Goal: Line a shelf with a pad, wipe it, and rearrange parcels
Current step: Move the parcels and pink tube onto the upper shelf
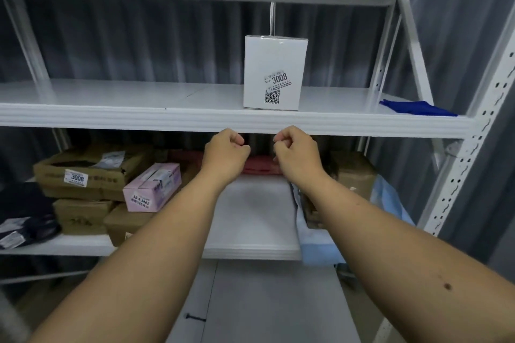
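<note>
The white box stands upright on the upper shelf, a little right of the frame's centre, its long axis vertical and its labelled face turned toward the camera. A sticker on that face reads "3008" in large digits, tilted slightly, with smaller print around it too fine to read; below it sits a QR code. At the right end of the same shelf, right of centre near the frame's edge, a blue cloth lies flat, well apart from the box.

Just below the shelf's front edge, at mid-frame, both hands are raised side by side with a small gap between them. The left hand and the right hand each have the fingers curled into a loose fist, and neither holds anything that can be seen.

On the lower shelf, at the left of the frame, brown cardboard parcels are stacked; the top one carries a white label reading "3008". A pink box leans against them, its label reading "58-4-3405". A red package lies behind the wrists, and another brown parcel sits to the right above light blue sheeting. Dark bags lie at the far left.
</note>
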